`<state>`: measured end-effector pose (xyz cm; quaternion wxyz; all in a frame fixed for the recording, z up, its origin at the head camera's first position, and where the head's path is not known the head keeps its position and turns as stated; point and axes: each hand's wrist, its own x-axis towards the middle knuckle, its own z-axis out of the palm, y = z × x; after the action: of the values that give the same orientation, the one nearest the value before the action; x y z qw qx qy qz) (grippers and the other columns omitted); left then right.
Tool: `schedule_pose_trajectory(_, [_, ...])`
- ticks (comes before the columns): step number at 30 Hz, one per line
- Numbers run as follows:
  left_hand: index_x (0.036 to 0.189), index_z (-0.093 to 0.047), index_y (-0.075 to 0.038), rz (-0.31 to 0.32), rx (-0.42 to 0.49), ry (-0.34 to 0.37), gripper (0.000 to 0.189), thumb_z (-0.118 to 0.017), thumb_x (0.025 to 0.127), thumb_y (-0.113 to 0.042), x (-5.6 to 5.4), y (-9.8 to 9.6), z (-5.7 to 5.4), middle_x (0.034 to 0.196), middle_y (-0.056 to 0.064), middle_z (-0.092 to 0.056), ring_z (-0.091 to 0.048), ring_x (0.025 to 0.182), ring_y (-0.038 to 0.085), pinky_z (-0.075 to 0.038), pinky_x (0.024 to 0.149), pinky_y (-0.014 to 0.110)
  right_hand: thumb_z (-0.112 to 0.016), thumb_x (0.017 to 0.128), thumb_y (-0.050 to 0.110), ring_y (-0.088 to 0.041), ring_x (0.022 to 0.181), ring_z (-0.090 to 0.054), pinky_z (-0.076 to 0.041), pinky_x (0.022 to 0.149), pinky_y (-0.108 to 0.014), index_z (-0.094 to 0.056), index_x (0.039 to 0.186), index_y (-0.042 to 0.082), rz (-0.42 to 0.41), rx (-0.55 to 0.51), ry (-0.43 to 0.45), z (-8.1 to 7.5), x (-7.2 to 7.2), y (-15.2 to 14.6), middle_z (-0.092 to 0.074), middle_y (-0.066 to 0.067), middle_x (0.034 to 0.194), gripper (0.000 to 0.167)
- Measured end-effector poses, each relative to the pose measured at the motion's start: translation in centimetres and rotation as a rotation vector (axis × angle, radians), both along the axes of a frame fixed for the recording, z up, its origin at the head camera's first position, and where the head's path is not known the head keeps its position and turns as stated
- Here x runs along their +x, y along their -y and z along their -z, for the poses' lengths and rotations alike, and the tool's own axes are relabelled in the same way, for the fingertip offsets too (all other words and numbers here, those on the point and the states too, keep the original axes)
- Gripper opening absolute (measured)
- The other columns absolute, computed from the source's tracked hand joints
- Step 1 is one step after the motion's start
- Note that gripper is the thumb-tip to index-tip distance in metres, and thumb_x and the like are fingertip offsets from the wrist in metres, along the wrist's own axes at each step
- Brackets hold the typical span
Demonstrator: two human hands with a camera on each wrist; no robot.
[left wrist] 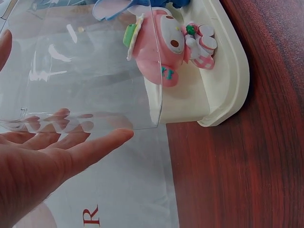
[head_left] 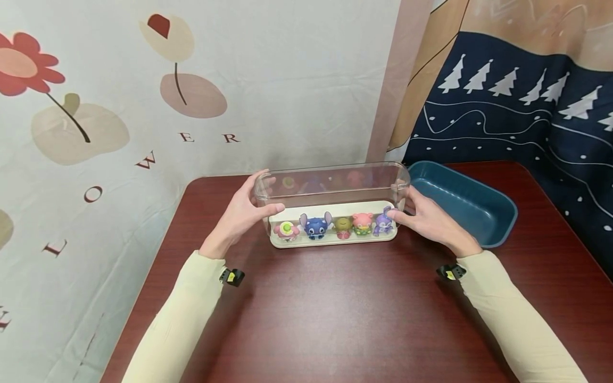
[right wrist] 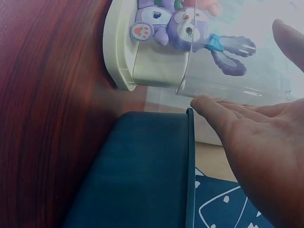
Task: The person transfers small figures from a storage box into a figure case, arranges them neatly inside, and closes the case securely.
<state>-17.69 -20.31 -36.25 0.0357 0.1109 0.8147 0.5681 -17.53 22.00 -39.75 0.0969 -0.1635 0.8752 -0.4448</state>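
Note:
A clear plastic cover (head_left: 330, 183) is held by its two ends, partly overlapping several small figurines in the head view. My left hand (head_left: 241, 213) grips its left end, thumb in front and fingers toward the back. At the other end my right hand (head_left: 426, 215) grips it in the same way. Below lies a long cream tray (head_left: 335, 243) bearing the figurines in a row. Among them are a blue big-eared figurine (head_left: 316, 226), a pink figurine (left wrist: 152, 47) at the left end and a purple rabbit figurine (right wrist: 190, 31) at the right end.
A dark teal plastic bin (head_left: 503, 213) stands at the right, close beside my right hand. Everything sits on a reddish-brown wooden table (head_left: 335, 319). Behind its back edge hang a pale printed cloth (head_left: 287, 80) and a navy cloth with white trees (head_left: 493, 122).

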Motion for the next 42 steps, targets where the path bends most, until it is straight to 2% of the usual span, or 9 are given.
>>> schedule_pose_trajectory(7, [0.161, -0.034, -0.018, 0.006, -0.002, 0.007, 0.091, -0.085, 0.086, -0.013, 0.1, 0.1, 0.3, 0.155, 0.005, -0.051, -0.051, 0.137, 0.021, -0.042, 0.11, 0.043, -0.071, 0.1, 0.033, -0.041, 0.147, -0.039, -0.033, 0.117, -0.058, -0.039, 0.147, -0.003, -0.012, -0.005, 0.001, 0.1, 0.0, 0.0, -0.038, -0.025, 0.16, 0.067])
schedule_pose_trajectory(14, [0.159, -0.035, -0.013, 0.012, -0.011, -0.001, 0.09, -0.086, 0.085, -0.014, 0.4, -0.1, 0.5, 0.155, 0.008, -0.05, -0.053, 0.133, 0.024, -0.045, 0.098, 0.03, -0.08, 0.093, 0.029, -0.042, 0.144, -0.043, -0.035, 0.116, -0.059, -0.018, 0.165, 0.01, 0.002, 0.002, -0.039, 0.0, 0.1, 0.1, -0.039, -0.023, 0.161, 0.098])
schedule_pose_trajectory(19, [0.157, -0.037, -0.011, 0.011, 0.002, -0.005, 0.087, -0.086, 0.084, -0.01, 0.5, -0.1, 0.9, 0.155, 0.012, -0.049, -0.054, 0.126, 0.024, -0.046, 0.088, 0.023, -0.083, 0.09, 0.029, -0.044, 0.142, -0.044, -0.038, 0.113, -0.059, -0.019, 0.165, 0.009, 0.001, -0.01, -0.052, -0.1, 0.0, 0.3, -0.041, -0.023, 0.159, 0.1])
schedule_pose_trajectory(21, [0.156, -0.038, -0.01, 0.012, 0.013, -0.005, 0.086, -0.086, 0.084, -0.009, 0.6, -0.2, 1.0, 0.155, 0.012, -0.049, -0.054, 0.126, 0.024, -0.046, 0.09, 0.023, -0.083, 0.09, 0.03, -0.044, 0.142, -0.045, -0.039, 0.112, -0.059, -0.022, 0.163, 0.007, 0.009, -0.009, -0.056, -0.1, 0.0, 0.3, -0.042, -0.023, 0.158, 0.098])
schedule_pose_trajectory(27, [0.154, -0.039, -0.01, 0.007, 0.03, -0.012, 0.085, -0.087, 0.084, -0.009, 0.8, -0.3, 1.4, 0.154, 0.011, -0.049, -0.048, 0.14, 0.025, -0.041, 0.108, 0.03, -0.084, 0.089, 0.032, -0.045, 0.14, -0.047, -0.042, 0.111, -0.058, -0.027, 0.161, 0.006, 0.047, 0.033, -0.065, -0.2, 0.1, 0.3, -0.042, -0.023, 0.155, 0.096])
schedule_pose_trajectory(34, [0.154, -0.039, -0.011, -0.003, 0.015, -0.017, 0.085, -0.087, 0.083, -0.011, 1.1, -0.3, 1.8, 0.155, 0.014, -0.047, -0.047, 0.136, 0.03, -0.042, 0.1, 0.025, -0.084, 0.089, 0.031, -0.046, 0.139, -0.047, -0.042, 0.111, -0.059, -0.021, 0.163, 0.004, 0.051, 0.06, -0.059, -0.5, 0.2, 0.5, -0.04, -0.025, 0.157, 0.101])
schedule_pose_trajectory(42, [0.154, -0.037, -0.008, 0.007, 0.036, 0.009, 0.087, -0.086, 0.082, -0.005, 1.3, -0.3, 2.5, 0.155, 0.018, -0.044, -0.042, 0.141, 0.031, -0.037, 0.108, 0.032, -0.086, 0.087, 0.035, -0.044, 0.139, -0.047, -0.042, 0.11, -0.057, -0.018, 0.163, 0.003, 0.058, 0.064, -0.054, -0.2, 0.3, 0.7, -0.038, -0.024, 0.157, 0.107])
